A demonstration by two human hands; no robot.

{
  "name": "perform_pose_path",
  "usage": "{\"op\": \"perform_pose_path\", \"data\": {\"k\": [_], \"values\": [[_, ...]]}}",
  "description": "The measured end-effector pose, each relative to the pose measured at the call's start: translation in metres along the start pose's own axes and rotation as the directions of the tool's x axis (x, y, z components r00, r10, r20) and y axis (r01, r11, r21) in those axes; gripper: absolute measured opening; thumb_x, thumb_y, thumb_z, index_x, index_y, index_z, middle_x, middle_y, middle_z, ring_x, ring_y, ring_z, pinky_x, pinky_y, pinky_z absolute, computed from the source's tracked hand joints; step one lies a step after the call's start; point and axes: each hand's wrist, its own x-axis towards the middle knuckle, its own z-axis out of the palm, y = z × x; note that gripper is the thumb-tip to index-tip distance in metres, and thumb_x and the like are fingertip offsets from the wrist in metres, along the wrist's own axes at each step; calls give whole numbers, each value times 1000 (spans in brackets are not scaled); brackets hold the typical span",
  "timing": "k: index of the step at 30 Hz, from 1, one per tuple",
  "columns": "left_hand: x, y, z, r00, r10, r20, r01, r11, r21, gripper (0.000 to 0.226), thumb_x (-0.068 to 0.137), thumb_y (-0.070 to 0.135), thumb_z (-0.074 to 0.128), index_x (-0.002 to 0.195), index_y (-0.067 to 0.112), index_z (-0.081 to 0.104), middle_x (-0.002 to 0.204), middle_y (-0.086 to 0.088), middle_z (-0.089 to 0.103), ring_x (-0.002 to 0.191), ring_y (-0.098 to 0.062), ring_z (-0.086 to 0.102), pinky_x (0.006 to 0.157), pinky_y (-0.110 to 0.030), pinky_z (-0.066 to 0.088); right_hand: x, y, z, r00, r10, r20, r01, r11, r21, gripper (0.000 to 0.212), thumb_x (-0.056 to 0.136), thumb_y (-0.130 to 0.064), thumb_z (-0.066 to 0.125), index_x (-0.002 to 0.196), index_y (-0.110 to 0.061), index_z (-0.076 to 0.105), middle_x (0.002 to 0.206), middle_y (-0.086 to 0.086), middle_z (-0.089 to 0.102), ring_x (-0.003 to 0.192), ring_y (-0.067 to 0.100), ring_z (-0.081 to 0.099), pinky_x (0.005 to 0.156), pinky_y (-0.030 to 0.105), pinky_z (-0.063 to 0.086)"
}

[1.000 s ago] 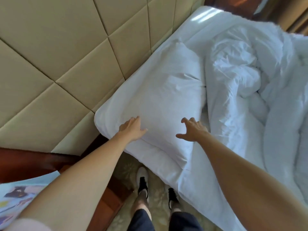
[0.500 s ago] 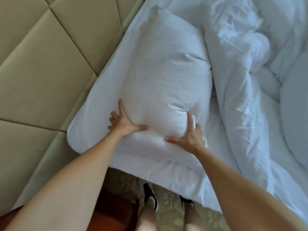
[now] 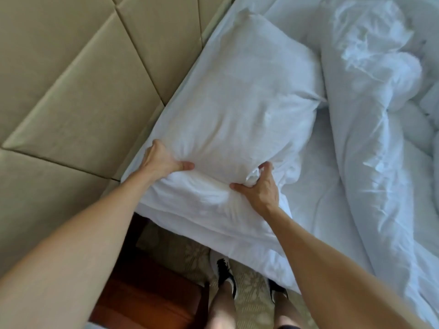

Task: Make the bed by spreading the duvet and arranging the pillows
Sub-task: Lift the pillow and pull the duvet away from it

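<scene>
A white pillow (image 3: 240, 96) lies at the head of the bed, along the padded headboard. My left hand (image 3: 162, 161) grips its near left corner, thumb on top and fingers tucked under the fabric. My right hand (image 3: 260, 186) grips the near right part, fingers curled into the bunched cover. A crumpled white duvet (image 3: 370, 91) lies in a heap to the right of the pillow, stretching down the bed. The white sheet (image 3: 316, 193) shows between pillow and duvet.
A beige padded headboard (image 3: 78, 86) fills the left side. A dark wooden bedside table (image 3: 152, 293) stands below the bed's corner. My feet in black and white shoes (image 3: 226, 274) stand on patterned carpet at the bed's edge.
Both hands went from reaching, to lying flat on the pillow, to gripping its near end with curled fingers. The fabric now bunches under them, and my view has moved closer.
</scene>
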Motion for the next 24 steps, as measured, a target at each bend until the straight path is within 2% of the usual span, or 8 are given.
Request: {"op": "perform_pose_path", "data": {"k": [4, 7, 9, 11, 14, 16, 21, 24], "values": [[-1, -56, -36, 991, -130, -27, 132, 985, 107, 135, 56, 59, 88, 150, 2, 11, 152, -17, 30, 139, -36, 34, 110, -50, 37, -12, -29, 45, 990, -74, 121, 79, 996, -36, 79, 62, -49, 86, 117, -28, 32, 113, 0, 55, 97, 24, 58, 75, 37, 47], [-13, -78, -28, 986, -162, -49, 169, 926, 338, 96, 82, 53, 71, 146, 6, 17, 148, -20, 29, 135, -39, 32, 106, -53, 37, -6, -39, 40, 953, -75, 292, 122, 982, -145, 80, 65, -54, 82, 121, -31, 31, 117, 2, 51, 97, 25, 56, 81, 39, 49], [-28, -69, -14, 991, -75, -109, 119, 868, 482, 70, 93, 41, 60, 142, 7, 24, 143, -22, 34, 128, -40, 37, 101, -51, 40, 1, -38, 16, 902, -71, 426, 175, 962, -209, 74, 70, -58, 78, 120, -28, 34, 115, 0, 51, 94, 23, 55, 78, 35, 45], [-45, -44, 0, 982, 113, -152, -3, 811, 585, 50, 94, 26, 56, 134, 6, 34, 133, -21, 42, 118, -38, 45, 94, -47, 43, 9, -35, -17, 867, -44, 497, 255, 895, -366, 66, 76, -68, 67, 118, -25, 41, 109, -1, 54, 96, 23, 56, 81, 35, 44], [-69, 11, 20, 931, 364, -30, -254, 704, 664, 33, 94, 19, 50, 124, 8, 43, 123, -16, 49, 111, -34, 51, 89, -43, 41, 18, -23, -69, 897, 7, 441, 293, 739, -607, 60, 85, -71, 51, 120, -22, 50, 123, 6, 56, 118, 30, 52, 96, 44, 43], [-82, 55, 36, 899, 429, 90, -364, 616, 699, 34, 94, 21, 47, 126, 10, 44, 125, -13, 49, 115, -32, 50, 92, -42, 40, 21, -13, -102, 918, 28, 397, 270, 688, -674, 56, 90, -63, 52, 126, -20, 50, 132, 9, 51, 125, 31, 47, 99, 44, 38], [-114, 153, 94, 839, 472, 270, -499, 472, 727, 34, 93, 21, 46, 125, 10, 48, 127, -12, 50, 119, -31, 51, 96, -42, 40, 21, 24, -186, 958, 21, 286, 183, 722, -667, 48, 90, -53, 58, 124, -20, 52, 131, 9, 53, 121, 29, 52, 100, 40, 43], [-138, 200, 137, 802, 496, 331, -562, 443, 698, 36, 93, 24, 49, 126, 11, 48, 128, -11, 50, 120, -31, 51, 98, -42, 39, 12, 61, -241, 983, 14, 183, 113, 739, -664, 47, 89, -51, 59, 124, -20, 53, 130, 8, 53, 123, 29, 51, 98, 39, 42]]}}
